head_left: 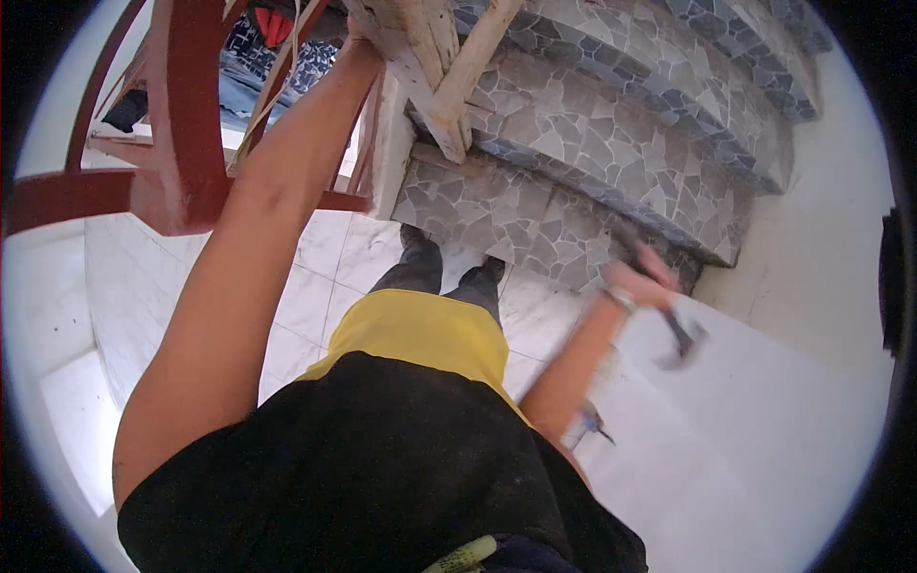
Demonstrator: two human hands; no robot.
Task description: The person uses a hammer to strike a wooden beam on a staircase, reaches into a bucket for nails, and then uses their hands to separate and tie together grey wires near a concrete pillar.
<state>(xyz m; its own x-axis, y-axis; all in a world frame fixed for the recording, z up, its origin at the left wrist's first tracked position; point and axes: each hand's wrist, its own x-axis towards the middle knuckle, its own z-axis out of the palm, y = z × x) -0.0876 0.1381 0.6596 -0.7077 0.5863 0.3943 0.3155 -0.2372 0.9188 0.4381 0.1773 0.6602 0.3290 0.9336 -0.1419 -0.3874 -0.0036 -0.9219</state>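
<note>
The right hand [642, 284] is holding a blurred hammer [679, 329] near the steps [611, 134], grip closed, leaving its head free; the left hand [356, 29] is reaching the wooden post [406, 53], probably for steadying, its grip I cannot tell.

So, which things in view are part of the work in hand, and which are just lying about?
Part of the work, it seems:
weathered timber, with the left hand at it
hammer-like tool, blurred, in the right hand

Apparently just lying about:
bluish object with a dark tip, beside the right forearm, kind unclear
patterned fabric, beyond the red railing
</note>
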